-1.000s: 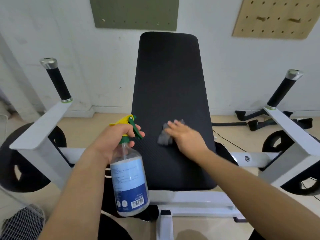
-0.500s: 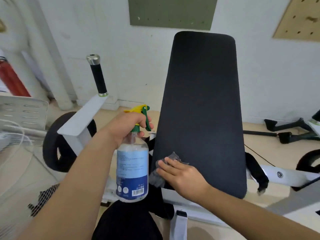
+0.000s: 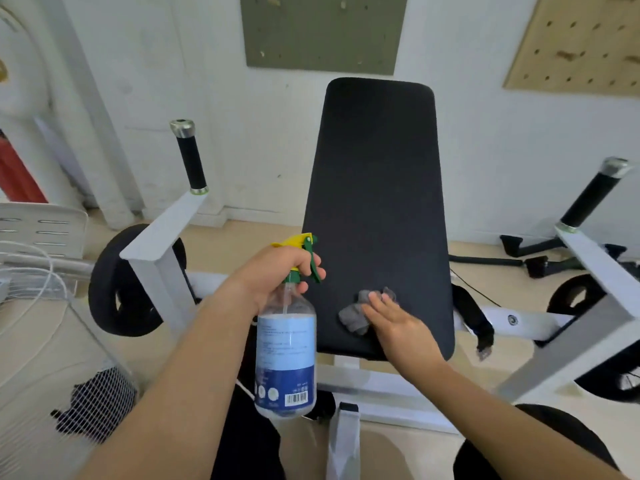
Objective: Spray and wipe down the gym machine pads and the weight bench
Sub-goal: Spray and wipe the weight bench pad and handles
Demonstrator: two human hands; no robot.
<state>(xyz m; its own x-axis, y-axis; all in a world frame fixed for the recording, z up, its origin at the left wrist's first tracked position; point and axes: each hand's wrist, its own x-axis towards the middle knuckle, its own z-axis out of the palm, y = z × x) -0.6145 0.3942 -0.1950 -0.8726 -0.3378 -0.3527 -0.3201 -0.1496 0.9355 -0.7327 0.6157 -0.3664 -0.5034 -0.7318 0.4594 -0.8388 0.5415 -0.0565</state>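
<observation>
A long black back pad (image 3: 377, 202) of a white gym machine rises in front of me. My left hand (image 3: 273, 271) grips the neck of a clear spray bottle (image 3: 285, 358) with a yellow and green trigger, held upright left of the pad's lower end. My right hand (image 3: 398, 323) lies flat with straight fingers on a crumpled grey cloth (image 3: 356, 313), pressing it against the lower part of the pad.
Two black-gripped handles (image 3: 190, 161) (image 3: 588, 195) stand on white arms either side of the pad. Black weight plates (image 3: 117, 282) hang on the frame. A white fan cage (image 3: 41, 341) sits at the left. Black bars (image 3: 519, 258) lie on the floor at right.
My right hand with the cloth slid from the pad's lower left edge back toward its lower middle. The bottle stayed in my left hand. My view swung right.
</observation>
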